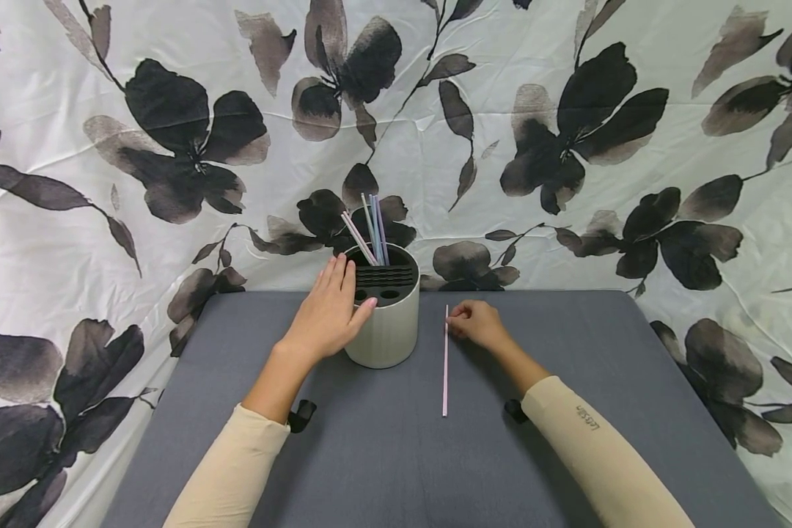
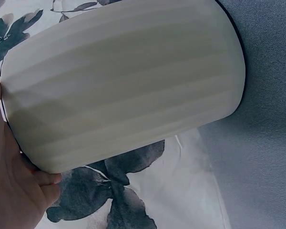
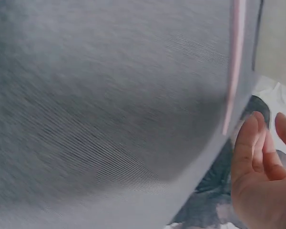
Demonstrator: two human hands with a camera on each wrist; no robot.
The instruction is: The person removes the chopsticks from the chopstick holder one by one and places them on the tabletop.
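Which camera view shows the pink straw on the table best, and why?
The head view: the whole pink straw lies on the grey table, its far end at the right hand. The right wrist view shows only a blurred end; the left wrist view shows none.

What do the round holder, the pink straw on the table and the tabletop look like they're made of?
Holder: off-white matte shell, faintly ribbed, black slotted insert; probably plastic, possibly ceramic. Pink straw: thin, stiff, pale and matte; plastic or paper, unclear. Tabletop: grey woven fabric cover; fine weave shows in the right wrist view.
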